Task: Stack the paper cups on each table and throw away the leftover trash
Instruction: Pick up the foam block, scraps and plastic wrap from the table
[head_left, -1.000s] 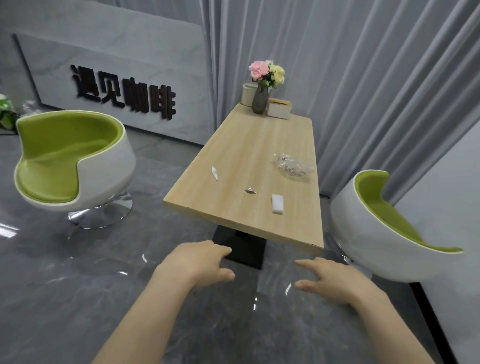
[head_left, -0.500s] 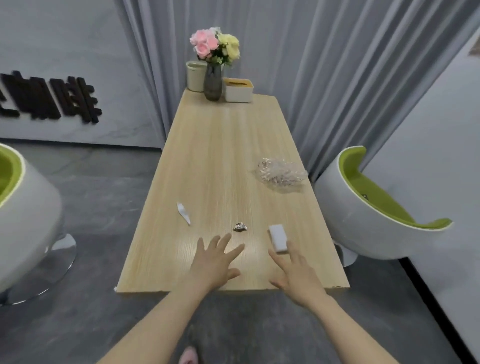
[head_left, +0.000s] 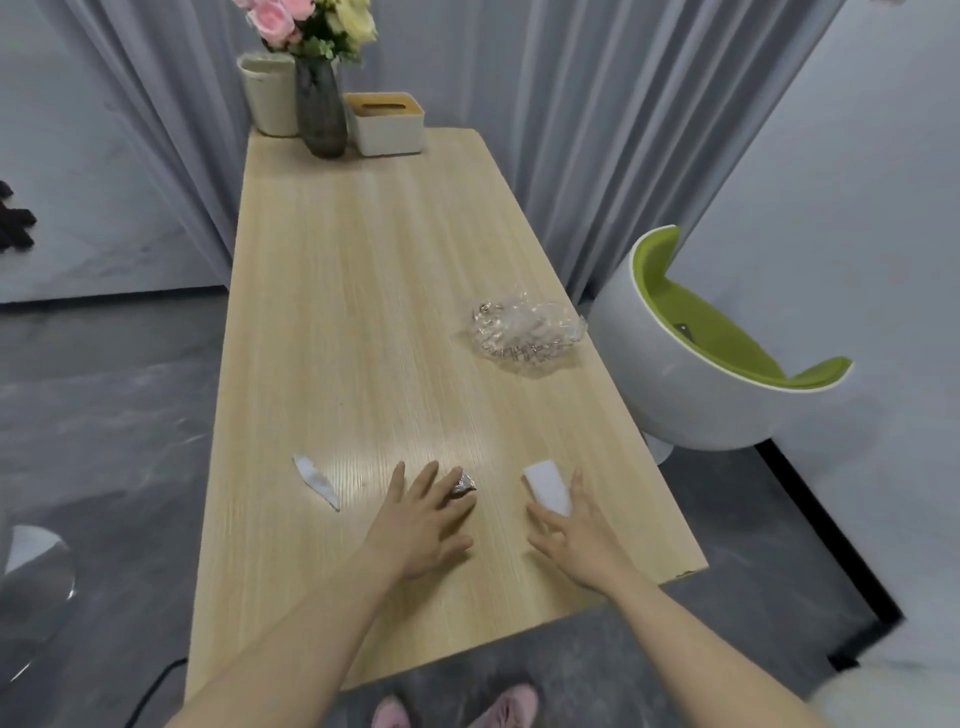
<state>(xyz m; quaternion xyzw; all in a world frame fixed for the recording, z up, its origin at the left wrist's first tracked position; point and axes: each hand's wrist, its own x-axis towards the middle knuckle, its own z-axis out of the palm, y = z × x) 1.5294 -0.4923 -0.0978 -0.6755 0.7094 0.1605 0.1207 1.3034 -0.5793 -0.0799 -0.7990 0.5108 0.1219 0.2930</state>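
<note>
Both hands flat and spread, holding nothing: left hand (head_left: 423, 519) fingertips touching foil scrap (head_left: 464, 486), right hand (head_left: 576, 525) at white wrapper (head_left: 546, 486) near desk (head_left: 363, 291) front edge (featherlight, crushable; pinch from above).

Left hand (head_left: 423, 519) fingers (head_left: 451, 483) touching foil scrap (head_left: 464, 487); right hand (head_left: 576, 530) fingers (head_left: 575, 483) at white packet (head_left: 546, 486).

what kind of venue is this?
Likely a cafe seating area: a wooden table with a flower vase and tissue box, a green tub chair beside it, and trash like a crumpled wrapper.
</note>
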